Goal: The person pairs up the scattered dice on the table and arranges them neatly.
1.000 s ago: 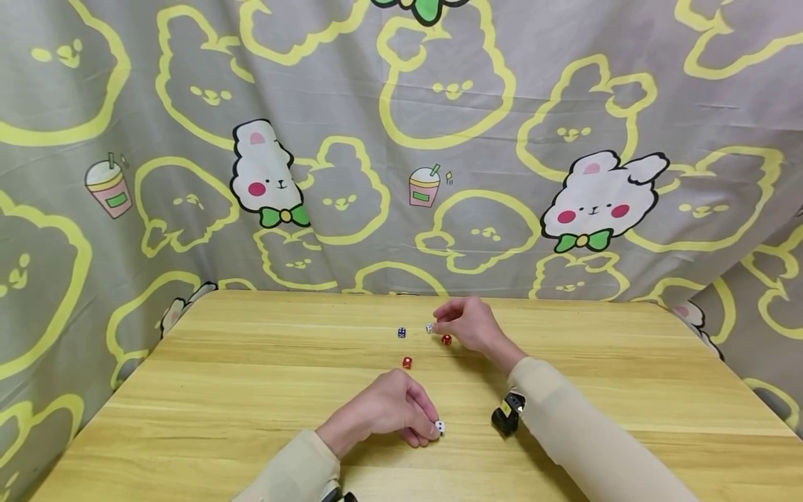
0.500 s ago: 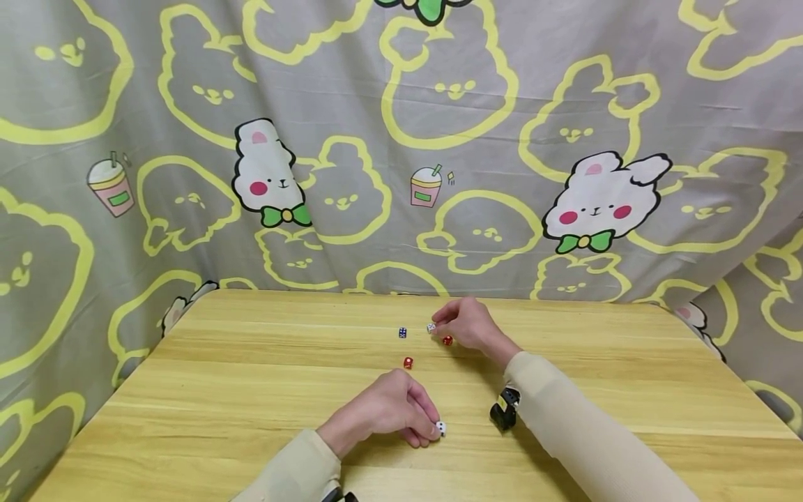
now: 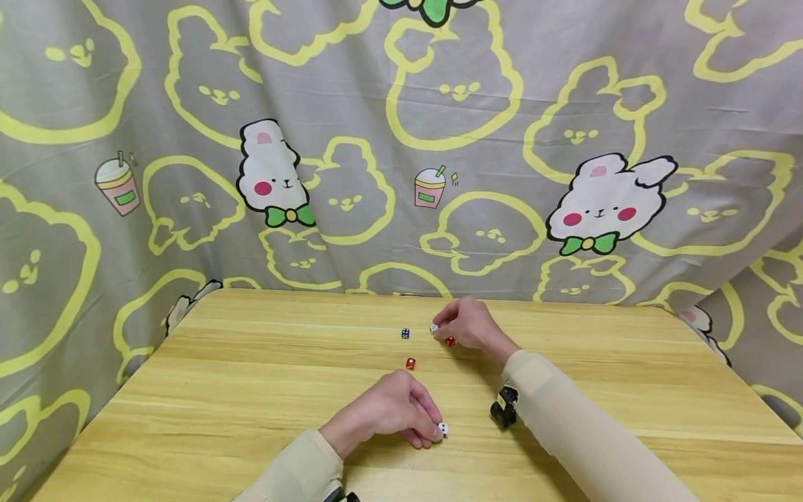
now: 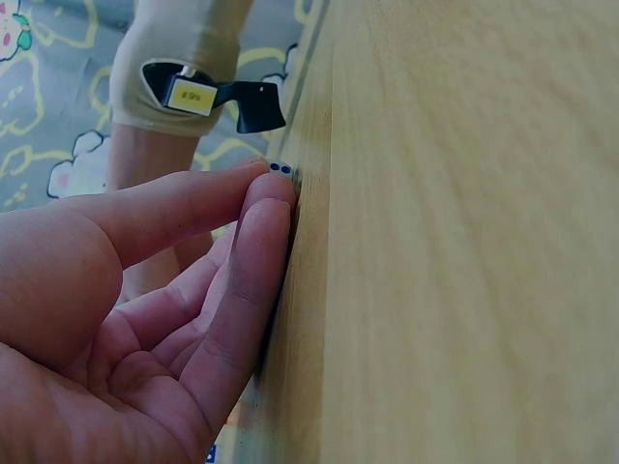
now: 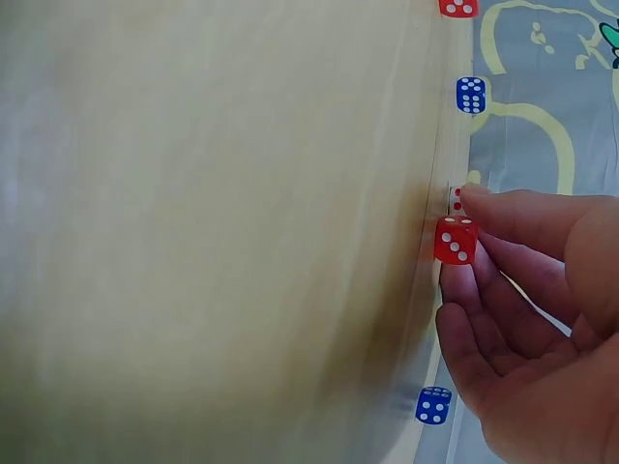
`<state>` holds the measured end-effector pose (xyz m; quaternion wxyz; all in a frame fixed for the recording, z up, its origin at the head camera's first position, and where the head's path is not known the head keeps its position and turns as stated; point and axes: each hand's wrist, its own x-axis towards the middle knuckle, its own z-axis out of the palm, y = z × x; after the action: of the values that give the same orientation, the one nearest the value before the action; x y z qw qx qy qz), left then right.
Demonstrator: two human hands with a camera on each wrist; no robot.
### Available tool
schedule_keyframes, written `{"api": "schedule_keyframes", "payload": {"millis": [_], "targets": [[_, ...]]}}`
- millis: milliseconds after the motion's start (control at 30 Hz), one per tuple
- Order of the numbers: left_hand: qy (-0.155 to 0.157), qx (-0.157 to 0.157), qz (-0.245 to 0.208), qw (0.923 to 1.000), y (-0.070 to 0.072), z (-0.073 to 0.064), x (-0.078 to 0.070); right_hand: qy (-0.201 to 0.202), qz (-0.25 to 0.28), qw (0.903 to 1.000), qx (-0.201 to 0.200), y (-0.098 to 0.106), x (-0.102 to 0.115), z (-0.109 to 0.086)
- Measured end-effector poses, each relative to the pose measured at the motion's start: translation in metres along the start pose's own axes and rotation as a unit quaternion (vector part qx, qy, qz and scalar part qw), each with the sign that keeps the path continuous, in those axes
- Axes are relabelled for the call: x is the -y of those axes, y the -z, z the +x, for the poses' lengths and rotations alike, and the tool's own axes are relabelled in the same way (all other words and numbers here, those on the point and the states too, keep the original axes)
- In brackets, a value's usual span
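Note:
Near the front of the table, my left hand (image 3: 392, 411) pinches a white die (image 3: 443, 430) between thumb and fingertips. Dark pips on that die (image 4: 280, 169) show past the fingertips in the left wrist view. Farther back, my right hand (image 3: 472, 325) pinches another white die (image 3: 434, 329), whose pips look red in the right wrist view. Close beside the right fingers lies a red die (image 5: 456, 241). To their left, a blue die (image 3: 405, 334) rests on the wood, and a second red die (image 3: 410, 364) sits between the two hands.
All of this is on a wooden table (image 3: 251, 376) backed by a grey patterned curtain (image 3: 351, 90). Another blue die (image 5: 433, 406) appears below the right hand in the right wrist view; the head view does not show it.
The head view has drifted slightly, and the right forearm has shifted a little to the left. Both hands keep their pinch on the white dice in about the same places.

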<state>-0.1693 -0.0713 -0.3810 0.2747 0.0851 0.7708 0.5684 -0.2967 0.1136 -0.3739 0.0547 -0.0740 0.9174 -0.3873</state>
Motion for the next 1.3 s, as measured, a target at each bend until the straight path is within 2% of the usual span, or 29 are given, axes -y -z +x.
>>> {"api": "schedule_keyframes", "payload": {"millis": [533, 867, 1100, 1300], "targets": [[0.001, 0.002, 0.001, 1.0, 0.0, 0.0, -0.001, 0.003, -0.008, 0.9999, 0.008, 0.002, 0.001, 0.001], [-0.002, 0.005, 0.0, 1.0, 0.001, 0.0, -0.001, 0.0, -0.001, 1.0, -0.002, 0.003, -0.001, 0.001], [-0.004, 0.003, 0.001, 1.0, 0.0, 0.0, -0.001, 0.017, 0.007, 0.9997, -0.017, 0.009, -0.001, -0.003], [-0.002, 0.001, 0.0, 1.0, -0.001, 0.001, -0.001, 0.006, 0.02, 0.9993, -0.03, 0.016, 0.002, -0.009]]}}
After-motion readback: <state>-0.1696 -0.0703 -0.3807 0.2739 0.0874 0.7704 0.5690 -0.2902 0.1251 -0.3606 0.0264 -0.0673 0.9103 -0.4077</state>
